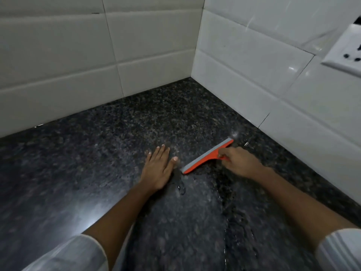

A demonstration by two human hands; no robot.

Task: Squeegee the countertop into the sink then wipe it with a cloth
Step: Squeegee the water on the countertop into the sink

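An orange squeegee [207,156] with a grey rubber blade lies edge-down on the dark speckled granite countertop [97,163], slanting from lower left to upper right. My right hand [239,162] grips its orange handle from the right side. My left hand [159,168] rests flat on the counter with fingers spread, just left of the blade's near end and apart from it. A small puddle and streaks of water [181,187] show on the stone below the blade. No sink or cloth is in view.
White tiled walls meet in a corner [193,75] behind the counter, one at the back and one along the right. A white wall socket [345,49] sits high on the right wall. Both forearms wear rolled white sleeves.
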